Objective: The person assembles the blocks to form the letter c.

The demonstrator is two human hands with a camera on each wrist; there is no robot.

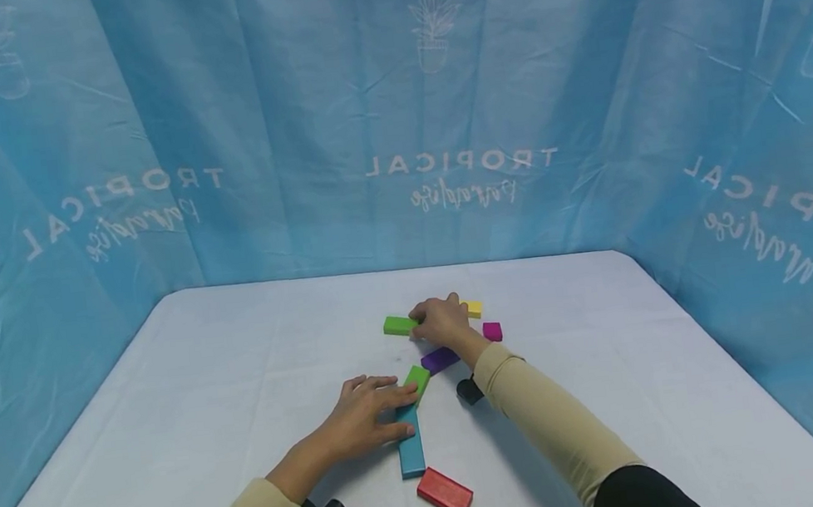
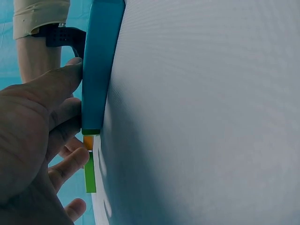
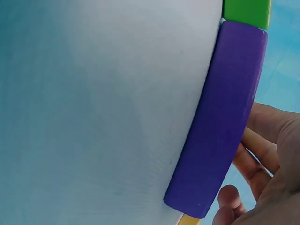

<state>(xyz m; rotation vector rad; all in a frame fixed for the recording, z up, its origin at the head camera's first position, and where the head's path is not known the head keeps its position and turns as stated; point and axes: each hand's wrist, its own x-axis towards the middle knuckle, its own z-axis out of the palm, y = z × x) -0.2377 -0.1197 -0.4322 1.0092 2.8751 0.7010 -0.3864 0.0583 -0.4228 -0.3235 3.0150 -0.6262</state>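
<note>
In the head view my left hand [image 1: 374,414] lies with spread fingers over a blue block [image 1: 411,458] and a small green block [image 1: 417,378]. Seen from the left wrist, its thumb touches the side of the blue block [image 2: 101,70]. My right hand [image 1: 446,322] reaches down farther back, between a second green block [image 1: 398,325] and a yellow block [image 1: 473,309]. An orange block [image 2: 88,142] shows beside its fingers in the left wrist view. A purple block [image 3: 218,117] stands in front of the right fingers, hiding their tips, so their hold is unclear.
A red block [image 1: 445,494] lies at the near end of the blue one. To the right of my right hand is a magenta block [image 1: 492,331]. The blocks lie on a white-covered table [image 1: 206,410], with a blue curtain [image 1: 300,115] around its far sides.
</note>
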